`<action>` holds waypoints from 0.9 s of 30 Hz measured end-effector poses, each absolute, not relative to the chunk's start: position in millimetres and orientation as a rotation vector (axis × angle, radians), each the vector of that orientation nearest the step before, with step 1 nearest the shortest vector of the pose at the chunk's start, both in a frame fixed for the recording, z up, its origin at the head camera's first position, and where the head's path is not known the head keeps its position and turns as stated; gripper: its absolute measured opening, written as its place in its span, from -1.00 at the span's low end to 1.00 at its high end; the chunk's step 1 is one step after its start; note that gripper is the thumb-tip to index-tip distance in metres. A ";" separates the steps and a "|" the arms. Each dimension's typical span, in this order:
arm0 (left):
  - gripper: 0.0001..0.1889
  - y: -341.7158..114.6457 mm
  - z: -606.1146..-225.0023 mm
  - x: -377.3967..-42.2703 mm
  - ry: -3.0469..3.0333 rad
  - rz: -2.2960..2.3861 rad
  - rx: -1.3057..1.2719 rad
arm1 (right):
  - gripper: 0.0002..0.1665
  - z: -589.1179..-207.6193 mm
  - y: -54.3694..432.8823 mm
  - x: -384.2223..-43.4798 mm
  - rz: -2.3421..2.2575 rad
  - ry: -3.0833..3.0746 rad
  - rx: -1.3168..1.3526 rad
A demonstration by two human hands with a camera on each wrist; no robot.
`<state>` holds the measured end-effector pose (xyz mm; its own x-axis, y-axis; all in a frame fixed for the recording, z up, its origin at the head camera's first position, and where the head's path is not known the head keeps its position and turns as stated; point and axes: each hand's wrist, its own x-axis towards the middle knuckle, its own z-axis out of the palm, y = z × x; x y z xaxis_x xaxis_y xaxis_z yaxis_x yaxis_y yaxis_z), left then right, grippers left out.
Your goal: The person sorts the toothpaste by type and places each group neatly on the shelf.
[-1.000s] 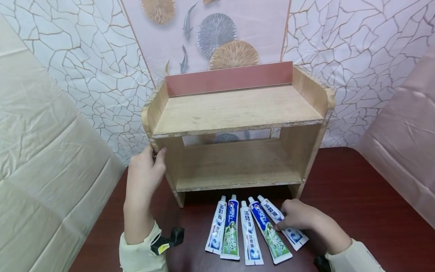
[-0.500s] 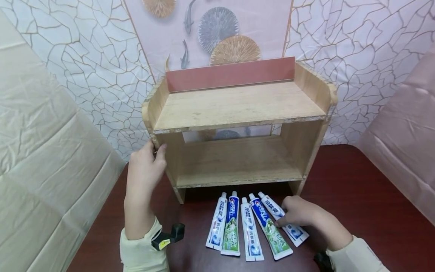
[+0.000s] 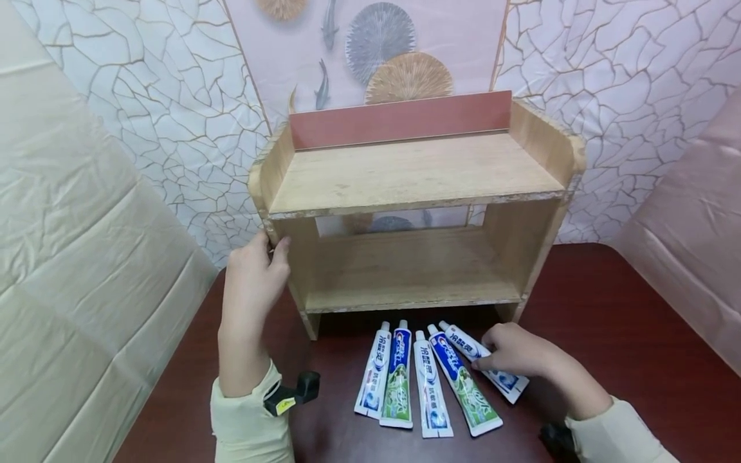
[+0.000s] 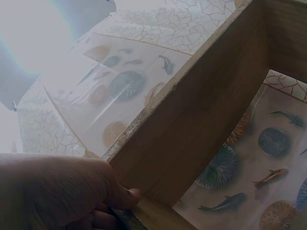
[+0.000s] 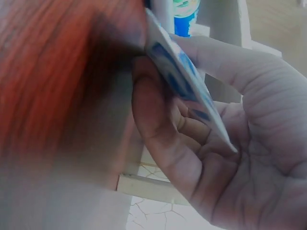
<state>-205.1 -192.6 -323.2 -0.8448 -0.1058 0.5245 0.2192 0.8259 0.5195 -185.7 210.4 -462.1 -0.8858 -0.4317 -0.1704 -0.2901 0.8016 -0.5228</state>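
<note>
My left hand (image 3: 255, 276) grips the left side panel of a small two-tier wooden shelf (image 3: 417, 177); the left wrist view shows the thumb on the panel's front edge (image 4: 163, 93). At the front right, my right hand (image 3: 521, 350) pinches a white toothpaste tube (image 3: 460, 339) with blue lettering. In the right wrist view, that tube's flat end (image 5: 184, 79) stands between the thumb and curled fingers. Beside it, a blue-and-green toothpaste tube (image 3: 463, 379) and a white toothpaste tube (image 3: 431, 389) lie on the table, with another blue-and-green tube (image 3: 397, 379) and white tube (image 3: 373, 373) further left.
The dark red table (image 3: 613, 321) extends right of the shelf. Patterned cloth (image 3: 613, 83) hangs behind, and pale folded panels flank both sides. A black strap device (image 3: 292, 392) sits on the left wrist.
The head view has shifted slightly, so the scene sits a little higher and further right. The flat end of the rightmost tube has turned slightly upward in view. The left hand keeps its grip.
</note>
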 end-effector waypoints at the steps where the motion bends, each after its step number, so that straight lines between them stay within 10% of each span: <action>1: -0.71 -192.3 -323.2 -205.7 -2.458 -0.791 -0.085 | -0.71 -460.9 211.2 -185.5 -0.719 2.716 -0.547; 27: -0.72 -194.6 -322.6 -207.5 -2.459 -0.780 -0.074 | -0.64 -371.7 197.0 -175.8 -0.779 2.705 -0.847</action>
